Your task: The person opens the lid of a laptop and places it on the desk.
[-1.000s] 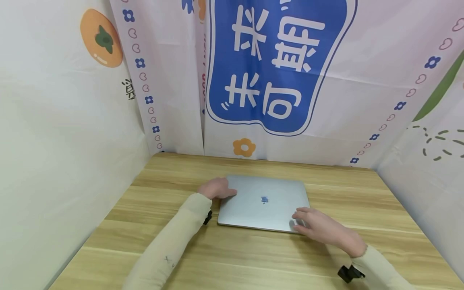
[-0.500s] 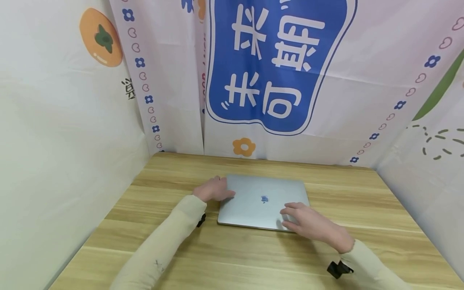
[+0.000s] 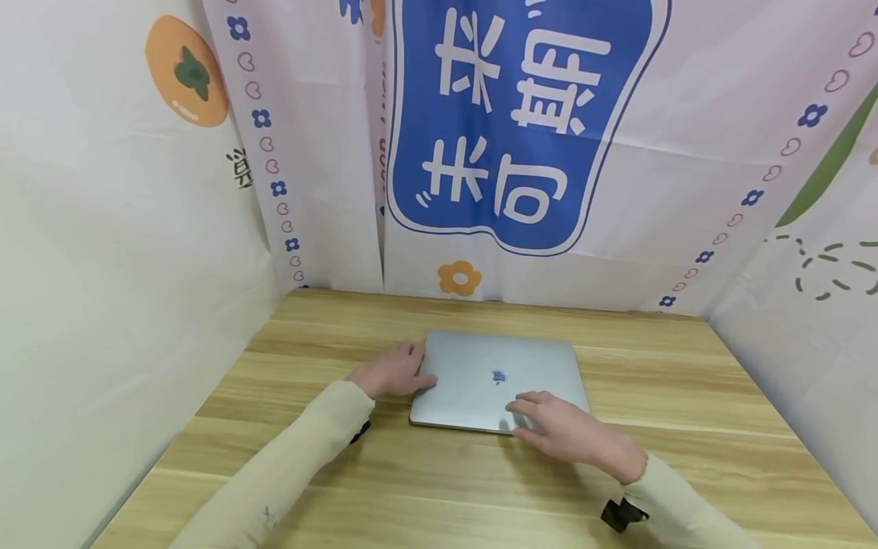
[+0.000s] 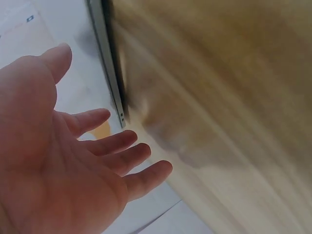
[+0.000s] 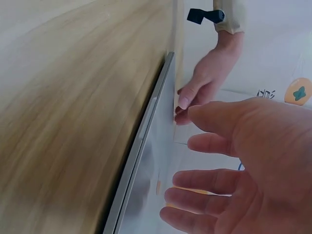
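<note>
A closed silver laptop [image 3: 466, 389] with a logo on its lid lies flat on the wooden table. At its left edge is my left hand [image 3: 392, 370], its thumb over the lid; the left wrist view shows this hand [image 4: 73, 146] with fingers spread and nothing in them. My right hand [image 3: 565, 428] hovers over the lid's front right part, fingers loosely bent. In the right wrist view the right hand [image 5: 234, 165] holds nothing, and the laptop's front edge [image 5: 141, 141] runs beside it. Whether the left fingers touch the laptop's side, I cannot tell.
The wooden table [image 3: 686, 396] extends around the laptop on all sides. A white printed cloth [image 3: 329, 152] hangs behind it, and pale cloth walls stand at left and right. Each wrist wears a black camera mount [image 3: 623, 515].
My right hand has moved left across the laptop's front part. My left hand has drawn slightly left and toward me along the left edge. The laptop stays closed in about the same place.
</note>
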Motion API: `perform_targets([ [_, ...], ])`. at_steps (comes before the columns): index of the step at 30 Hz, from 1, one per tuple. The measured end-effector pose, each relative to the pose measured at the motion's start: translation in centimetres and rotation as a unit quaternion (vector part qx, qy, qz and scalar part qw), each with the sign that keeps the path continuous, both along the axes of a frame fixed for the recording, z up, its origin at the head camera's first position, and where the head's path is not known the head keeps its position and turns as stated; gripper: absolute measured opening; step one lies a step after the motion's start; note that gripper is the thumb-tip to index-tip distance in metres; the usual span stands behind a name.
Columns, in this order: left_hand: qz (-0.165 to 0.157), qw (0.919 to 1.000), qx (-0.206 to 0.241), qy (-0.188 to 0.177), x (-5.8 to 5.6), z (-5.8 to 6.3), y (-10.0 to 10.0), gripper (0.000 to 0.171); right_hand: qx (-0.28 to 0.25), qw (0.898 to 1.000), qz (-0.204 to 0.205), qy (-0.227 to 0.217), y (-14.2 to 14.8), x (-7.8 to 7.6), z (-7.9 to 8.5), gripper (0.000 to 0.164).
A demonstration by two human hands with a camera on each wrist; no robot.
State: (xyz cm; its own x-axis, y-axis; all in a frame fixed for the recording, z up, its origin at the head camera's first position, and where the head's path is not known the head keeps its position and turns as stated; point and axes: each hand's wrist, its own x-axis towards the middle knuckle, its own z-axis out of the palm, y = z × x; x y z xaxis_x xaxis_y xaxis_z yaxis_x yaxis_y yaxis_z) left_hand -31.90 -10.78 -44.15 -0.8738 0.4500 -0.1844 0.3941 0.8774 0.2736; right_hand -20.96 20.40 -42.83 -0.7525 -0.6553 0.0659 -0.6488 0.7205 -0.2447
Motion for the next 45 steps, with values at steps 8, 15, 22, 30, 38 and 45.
perform_targets([
  [8,-0.003,0.9999,-0.008,0.009,1.2,-0.6,-0.5,0.079,0.001,1.000,0.003,0.017,-1.2,-0.1,0.3,0.039],
  [15,-0.019,0.9992,-0.028,0.021,2.2,-0.5,-0.9,0.082,0.005,0.998,0.008,0.054,-2.5,-0.5,-0.6,0.042],
  [22,-0.027,0.9990,-0.026,0.023,2.9,-1.3,-1.4,0.085,0.009,0.998,0.009,0.065,-2.9,-0.8,-1.4,0.044],
  [30,-0.040,0.9978,-0.044,0.029,3.7,-1.5,-1.4,0.092,0.017,0.999,0.003,0.044,-2.9,-1.5,-2.0,0.050],
  [38,-0.044,0.9968,-0.064,0.015,4.7,-1.6,-1.6,0.102,0.026,0.999,0.005,0.047,-2.8,-1.9,-2.7,0.050],
  [45,-0.056,0.9956,-0.074,0.015,5.1,-1.6,-1.8,0.110,0.046,0.997,0.013,0.064,-2.9,-2.1,-2.7,0.036],
])
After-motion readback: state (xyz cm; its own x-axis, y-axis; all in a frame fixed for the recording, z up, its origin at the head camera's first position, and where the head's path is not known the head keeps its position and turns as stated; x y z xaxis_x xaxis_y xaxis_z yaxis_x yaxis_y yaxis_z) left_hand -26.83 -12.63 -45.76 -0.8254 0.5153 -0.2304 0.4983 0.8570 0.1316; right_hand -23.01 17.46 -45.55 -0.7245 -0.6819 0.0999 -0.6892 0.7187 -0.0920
